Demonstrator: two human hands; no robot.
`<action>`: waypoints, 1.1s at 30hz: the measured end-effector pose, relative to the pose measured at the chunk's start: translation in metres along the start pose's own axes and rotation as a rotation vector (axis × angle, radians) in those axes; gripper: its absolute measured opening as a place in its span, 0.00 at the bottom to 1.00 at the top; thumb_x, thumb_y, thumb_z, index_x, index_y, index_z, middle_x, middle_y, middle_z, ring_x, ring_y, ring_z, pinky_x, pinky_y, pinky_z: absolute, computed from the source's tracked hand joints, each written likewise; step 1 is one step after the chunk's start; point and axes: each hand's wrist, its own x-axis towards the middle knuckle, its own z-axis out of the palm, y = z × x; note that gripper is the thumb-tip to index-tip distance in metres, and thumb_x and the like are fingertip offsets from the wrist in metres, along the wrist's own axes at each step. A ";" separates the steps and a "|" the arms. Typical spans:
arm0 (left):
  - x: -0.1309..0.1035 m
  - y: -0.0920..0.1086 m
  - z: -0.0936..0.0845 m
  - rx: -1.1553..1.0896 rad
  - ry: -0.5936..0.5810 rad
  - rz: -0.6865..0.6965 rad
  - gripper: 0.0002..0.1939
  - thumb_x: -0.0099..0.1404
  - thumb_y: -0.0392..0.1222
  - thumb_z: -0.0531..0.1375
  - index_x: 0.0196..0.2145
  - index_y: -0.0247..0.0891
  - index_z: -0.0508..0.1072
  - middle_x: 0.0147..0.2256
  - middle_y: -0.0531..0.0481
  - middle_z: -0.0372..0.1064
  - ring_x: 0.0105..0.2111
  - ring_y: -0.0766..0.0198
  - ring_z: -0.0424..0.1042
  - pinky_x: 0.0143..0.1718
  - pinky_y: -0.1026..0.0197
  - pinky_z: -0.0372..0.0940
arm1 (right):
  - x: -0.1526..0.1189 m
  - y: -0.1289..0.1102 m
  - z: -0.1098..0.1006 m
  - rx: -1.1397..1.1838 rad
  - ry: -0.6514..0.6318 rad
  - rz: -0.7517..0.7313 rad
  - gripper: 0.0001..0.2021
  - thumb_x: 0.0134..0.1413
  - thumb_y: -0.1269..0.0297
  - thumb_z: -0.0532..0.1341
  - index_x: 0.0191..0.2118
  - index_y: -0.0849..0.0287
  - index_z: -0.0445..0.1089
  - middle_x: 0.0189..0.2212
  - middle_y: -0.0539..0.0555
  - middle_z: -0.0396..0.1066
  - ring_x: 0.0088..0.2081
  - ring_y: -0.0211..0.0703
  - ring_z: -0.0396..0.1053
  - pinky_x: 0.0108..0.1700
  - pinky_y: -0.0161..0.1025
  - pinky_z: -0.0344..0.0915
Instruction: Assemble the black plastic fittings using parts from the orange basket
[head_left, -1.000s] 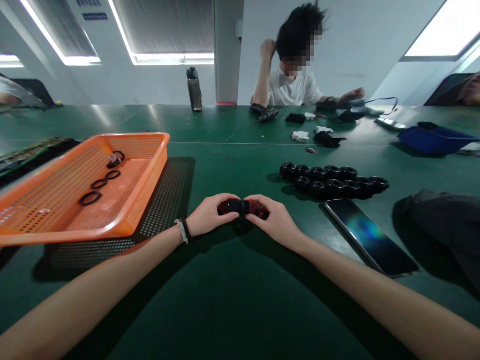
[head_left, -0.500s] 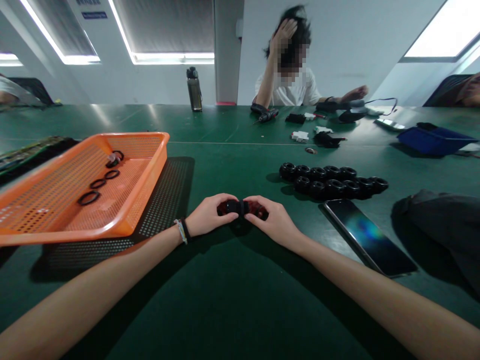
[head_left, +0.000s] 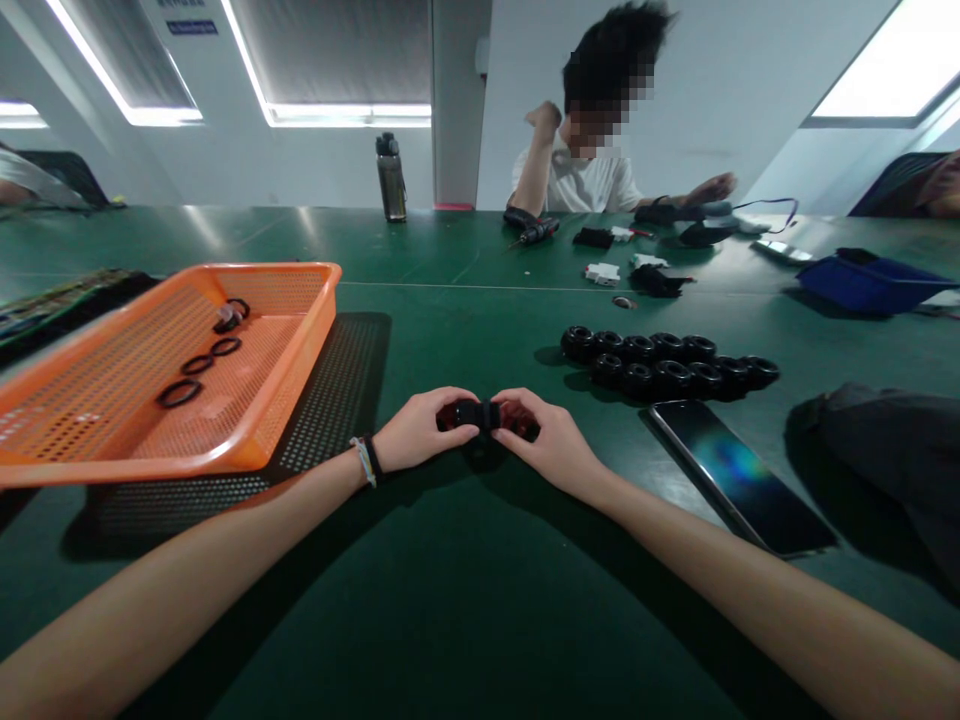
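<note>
Between left hand (head_left: pixel 415 432), right hand (head_left: pixel 553 441): one black part (head_left: pixel 470 413); rightward, eleven black rings (head_left: pixel 673 386).

The fingers (head_left: pixel 458 436) hide the black part (head_left: pixel 471 413) — partly.

Across the green table (head_left: pixel 465 250) from me sat a co-worker in a white shirt (head_left: pixel 570 180), one arm bent up beside the head. A water bottle (head_left: pixel 391 182) stood upright near the far edge, left of a dark, pointed tool (head_left: pixel 538 232) that I took for a small drill, though it was too far off to be sure. To my right lay a smartphone (head_left: pixel 742 475), screen up, near some dark cloth (head_left: pixel 885 460); a blue bin (head_left: pixel 874 283) sat beyond.
</note>
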 end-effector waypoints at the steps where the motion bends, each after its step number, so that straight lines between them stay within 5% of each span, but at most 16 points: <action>1: 0.000 0.000 0.000 -0.003 -0.001 0.003 0.16 0.56 0.41 0.59 0.43 0.34 0.70 0.40 0.47 0.71 0.36 0.62 0.70 0.38 0.61 0.66 | 0.000 0.000 0.000 0.002 0.001 0.002 0.12 0.47 0.71 0.59 0.40 0.57 0.65 0.30 0.50 0.72 0.32 0.39 0.69 0.35 0.39 0.65; 33: 0.001 0.001 -0.001 -0.008 -0.012 -0.021 0.16 0.56 0.42 0.58 0.42 0.33 0.69 0.39 0.46 0.71 0.36 0.61 0.69 0.37 0.60 0.65 | 0.000 -0.002 -0.001 -0.004 -0.022 0.029 0.11 0.50 0.68 0.58 0.41 0.58 0.65 0.31 0.52 0.73 0.33 0.40 0.71 0.38 0.41 0.66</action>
